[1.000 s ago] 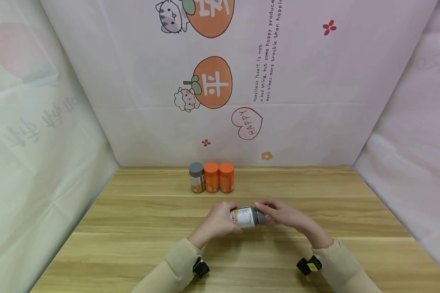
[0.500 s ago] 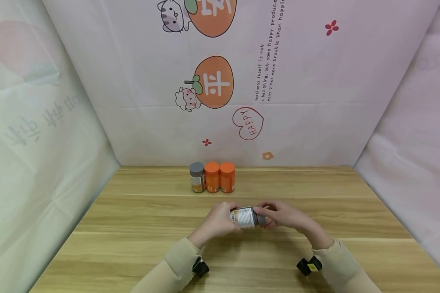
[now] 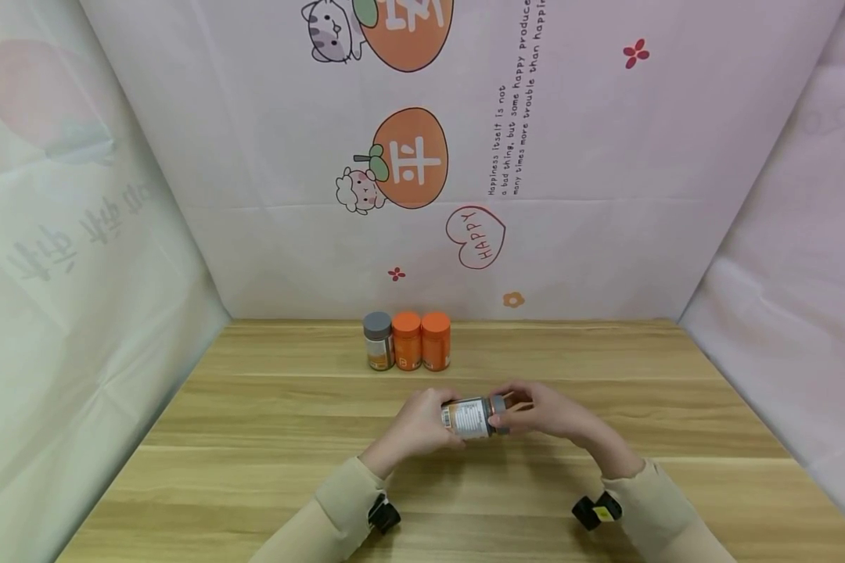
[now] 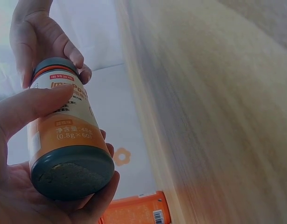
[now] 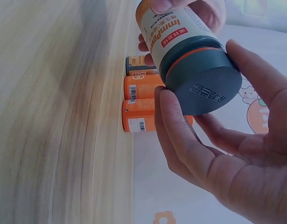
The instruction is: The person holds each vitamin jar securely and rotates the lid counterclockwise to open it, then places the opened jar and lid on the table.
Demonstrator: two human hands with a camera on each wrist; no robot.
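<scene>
A grey-lidded supplement bottle (image 3: 470, 418) with a white and orange label lies nearly sideways above the table. My left hand (image 3: 422, 422) grips its body, the thumb across the label in the left wrist view. At the other end, my right hand (image 3: 545, 410) holds the dark grey lid (image 5: 206, 84) between thumb and fingers. A thin orange ring (image 5: 192, 59) shows between lid and body. Behind the hands stand a second grey-lidded bottle (image 3: 379, 344) and two orange bottles, one in the middle (image 3: 407, 344) and one at the right (image 3: 436, 344), side by side.
The wooden table (image 3: 267, 414) spreads around the hands. White printed sheets form the back wall (image 3: 577, 242), the left wall (image 3: 98, 313) and the right wall (image 3: 782, 313).
My right hand's fingers have shifted round the lid: the thumb now lies lower, at the near side of the lid. The left hand and the standing bottles stay put.
</scene>
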